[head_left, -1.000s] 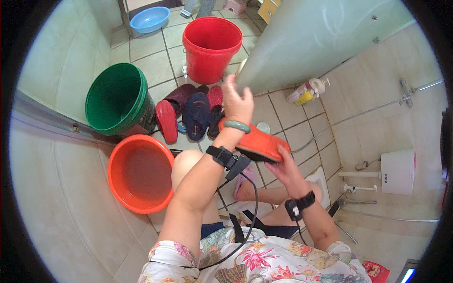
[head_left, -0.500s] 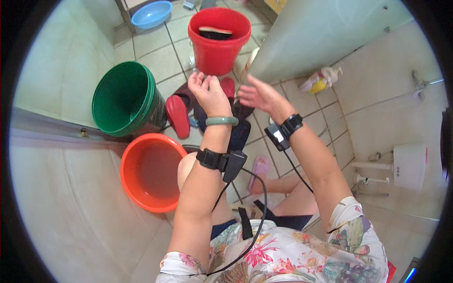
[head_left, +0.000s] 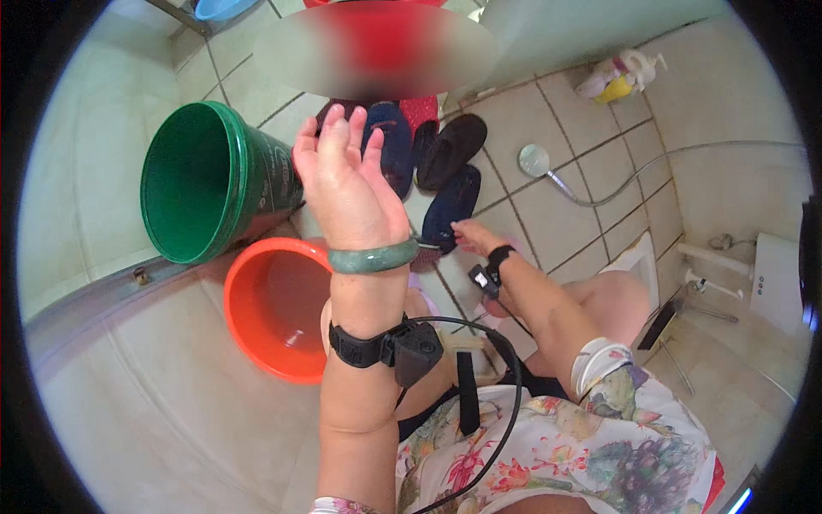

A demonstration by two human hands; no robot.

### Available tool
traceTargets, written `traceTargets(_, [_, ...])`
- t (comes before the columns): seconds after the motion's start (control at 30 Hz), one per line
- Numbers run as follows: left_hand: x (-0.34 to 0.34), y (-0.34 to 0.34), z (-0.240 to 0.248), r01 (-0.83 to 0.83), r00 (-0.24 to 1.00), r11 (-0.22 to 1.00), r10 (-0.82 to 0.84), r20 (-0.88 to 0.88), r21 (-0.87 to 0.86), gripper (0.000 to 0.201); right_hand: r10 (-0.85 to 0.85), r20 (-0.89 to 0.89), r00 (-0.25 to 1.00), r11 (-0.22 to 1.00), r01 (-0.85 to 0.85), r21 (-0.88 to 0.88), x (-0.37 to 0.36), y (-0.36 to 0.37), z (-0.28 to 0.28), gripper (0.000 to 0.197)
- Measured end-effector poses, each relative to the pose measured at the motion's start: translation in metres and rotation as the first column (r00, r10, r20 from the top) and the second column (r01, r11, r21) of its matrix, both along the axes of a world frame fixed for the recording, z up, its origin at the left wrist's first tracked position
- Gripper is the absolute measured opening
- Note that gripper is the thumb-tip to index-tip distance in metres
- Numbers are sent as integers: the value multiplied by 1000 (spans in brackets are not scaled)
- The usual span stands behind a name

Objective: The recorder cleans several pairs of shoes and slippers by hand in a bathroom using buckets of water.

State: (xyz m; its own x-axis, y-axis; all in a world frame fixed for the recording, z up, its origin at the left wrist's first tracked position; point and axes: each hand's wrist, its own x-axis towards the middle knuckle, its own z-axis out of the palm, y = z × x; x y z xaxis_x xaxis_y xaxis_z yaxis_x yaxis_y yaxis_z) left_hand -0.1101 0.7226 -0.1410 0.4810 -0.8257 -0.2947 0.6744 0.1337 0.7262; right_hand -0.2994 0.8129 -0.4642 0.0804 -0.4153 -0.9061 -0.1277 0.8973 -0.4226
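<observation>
My left hand [head_left: 351, 188] is raised in the middle of the view, palm up with bent fingers apart, and holds nothing. A green bangle [head_left: 374, 257] circles its wrist. Lower and to the right, my right hand [head_left: 476, 237] reaches down to a navy cloth shoe [head_left: 452, 204]. Its fingertips are at the shoe's right edge, slightly apart; whether they touch is hard to see. Beside that shoe lie a dark brown shoe [head_left: 452, 152] and another navy shoe [head_left: 390, 150], partly behind my left hand. A red spotted shoe [head_left: 418, 113] shows behind them.
An orange basin [head_left: 278, 343] of cloudy water and a green bucket [head_left: 193, 180] stand at the left. A red bucket [head_left: 385, 38] is blurred at the far side. A shower head [head_left: 533, 160] with its hose lies on the tiles at the right, below a yellow-and-white bottle [head_left: 618, 81].
The view has shifted forward and down. My right hand has moved down to the navy shoe, away from my left hand, which stays raised. The shoes and shower head show more plainly.
</observation>
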Motion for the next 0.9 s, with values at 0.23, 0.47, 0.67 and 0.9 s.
traceTargets(0.23, [6, 0, 1, 54, 998, 997, -56, 39, 56, 54, 769, -438, 465, 362, -882, -301, 71, 13, 2, 82])
traceTargets(0.47, [-7, -9, -8, 62, 998, 995, -60, -22, 72, 43, 659, -570, 490, 315, -869, -382, 57, 7, -8, 52])
traceTargets(0.67, [0, -14, -19, 32, 999, 997, -30, -29, 72, 48, 712, -181, 678, 599, -722, -347, 30, -32, 50, 41])
traceTargets(0.9, [-9, -22, -31, 106, 993, 987, -111, 29, 119, 53, 334, 90, 938, 894, -285, -345, -77, 2, 186, 44])
